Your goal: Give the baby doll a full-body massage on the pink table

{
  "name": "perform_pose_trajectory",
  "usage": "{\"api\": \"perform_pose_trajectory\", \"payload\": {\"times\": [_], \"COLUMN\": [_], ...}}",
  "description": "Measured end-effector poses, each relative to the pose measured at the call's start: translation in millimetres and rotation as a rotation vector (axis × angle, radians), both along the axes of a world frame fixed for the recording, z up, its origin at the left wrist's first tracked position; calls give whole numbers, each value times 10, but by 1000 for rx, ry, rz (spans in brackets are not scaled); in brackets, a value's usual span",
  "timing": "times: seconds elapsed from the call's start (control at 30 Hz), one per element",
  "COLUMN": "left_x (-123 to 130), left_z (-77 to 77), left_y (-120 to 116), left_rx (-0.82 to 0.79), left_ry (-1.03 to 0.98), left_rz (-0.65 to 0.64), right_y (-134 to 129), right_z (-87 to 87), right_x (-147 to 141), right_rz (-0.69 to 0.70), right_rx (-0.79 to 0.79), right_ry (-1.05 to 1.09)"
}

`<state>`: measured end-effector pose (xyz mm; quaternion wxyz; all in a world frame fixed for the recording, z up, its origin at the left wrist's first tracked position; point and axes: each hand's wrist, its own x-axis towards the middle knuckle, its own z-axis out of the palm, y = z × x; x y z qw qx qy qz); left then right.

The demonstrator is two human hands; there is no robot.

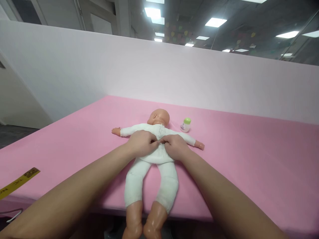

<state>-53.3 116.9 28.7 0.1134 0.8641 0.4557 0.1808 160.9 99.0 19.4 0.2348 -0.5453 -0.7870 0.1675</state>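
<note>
A baby doll [159, 156] with a white cloth body and hard tan head, hands and legs lies face down, its head turned to the left and its arms spread. My left hand [142, 142] rests on the left half of its back, with curled fingers pinching at the middle. From the other side my right hand [174, 146] does the same, thumb and fingers pressed together on the cloth. The fingertips of both hands almost meet along the back seam. How much cloth lies between them is hidden.
A small clear bottle with a green cap [185, 124] stands right of the doll's head. The pink-covered table [249, 159] ends at a low white wall [174, 73]. A yellow labelled strip [20, 182] lies at the left front. The doll's feet [142, 222] stick out past the front edge.
</note>
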Motion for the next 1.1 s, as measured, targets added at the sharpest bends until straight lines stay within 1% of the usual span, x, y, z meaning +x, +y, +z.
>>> {"api": "perform_pose_trajectory", "payload": {"times": [0.1, 0.17, 0.23, 0.33, 0.4, 0.47, 0.6, 0.77, 0.83, 0.9, 0.97, 1.03, 1.1], "left_x": [-12, -12, -7, 4, 14, 27, 50, 54, 53, 51, 48, 43, 36], "left_z": [9, -8, -32, -63, -80, -94, -111, -98, -92, -94, -106, -126, -148], "left_y": [41, 52, 43, 3, -22, -32, 1, 49, 40, 17, -5, -14, -3], "left_rx": [-54, -11, 76, 246, 336, 356, 253, 187, 198, 245, 311, 364, 370], "left_ry": [-12, -42, -65, -68, -59, -45, 15, 46, 47, 40, 27, 21, 22], "left_rz": [44, 64, 63, 52, 43, 11, -66, -83, -82, -62, -29, -1, 5], "right_y": [1, -10, -21, -29, -28, -24, -12, 17, 27, 35, 45, 57, 66], "right_z": [9, -16, -58, -116, -135, -136, -96, -58, -76, -114, -159, -194, -206], "right_x": [23, 26, 17, -3, -10, -10, -6, -12, -5, 8, 20, 28, 28], "right_rz": [10, 8, -4, -43, -68, -64, 2, 46, 65, 60, 16, -57, -108], "right_rx": [-28, 14, 109, 276, 340, 313, 155, 104, 119, 155, 209, 273, 312], "right_ry": [50, 77, 85, 64, 51, 48, 19, -12, 19, 75, 121, 134, 121]}}
